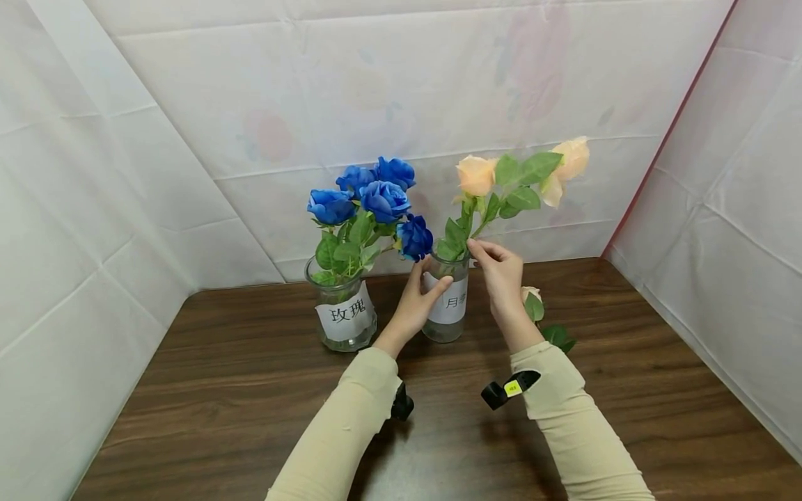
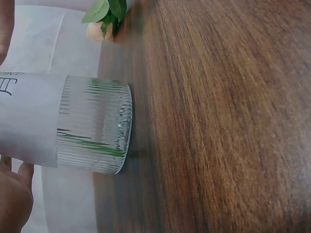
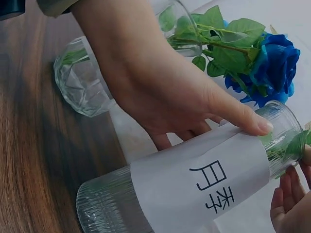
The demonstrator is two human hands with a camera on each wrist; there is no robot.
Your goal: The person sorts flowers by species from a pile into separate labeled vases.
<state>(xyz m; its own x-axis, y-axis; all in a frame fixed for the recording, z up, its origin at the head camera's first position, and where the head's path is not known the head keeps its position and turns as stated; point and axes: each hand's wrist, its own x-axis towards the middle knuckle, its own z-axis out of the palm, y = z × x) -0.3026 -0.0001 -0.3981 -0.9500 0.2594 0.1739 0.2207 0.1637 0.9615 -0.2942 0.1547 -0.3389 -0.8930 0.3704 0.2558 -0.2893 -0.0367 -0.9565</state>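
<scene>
A ribbed glass vase [image 1: 445, 330] with a white paper label stands upright on the table. My left hand [image 1: 413, 306] grips it from the left near the top, thumb across the label [image 3: 194, 189], fingers partly hidden behind the glass. At the vase's mouth my right hand [image 1: 501, 278] pinches the green stem of a peach rose [image 1: 569, 163] that leans out to the right. Another peach rose [image 1: 476, 175] rises from the same vase. Green stems [image 2: 92, 143] show through the ribbed glass in the left wrist view.
Left of my hands stands a second labelled glass vase [image 1: 347, 341] with several blue roses [image 1: 383, 202], one drooping close to my left hand. A pale rose [image 1: 532, 306] lies on the wooden table [image 1: 250, 410] behind my right forearm. White cloth walls [image 1: 207, 104] enclose the table.
</scene>
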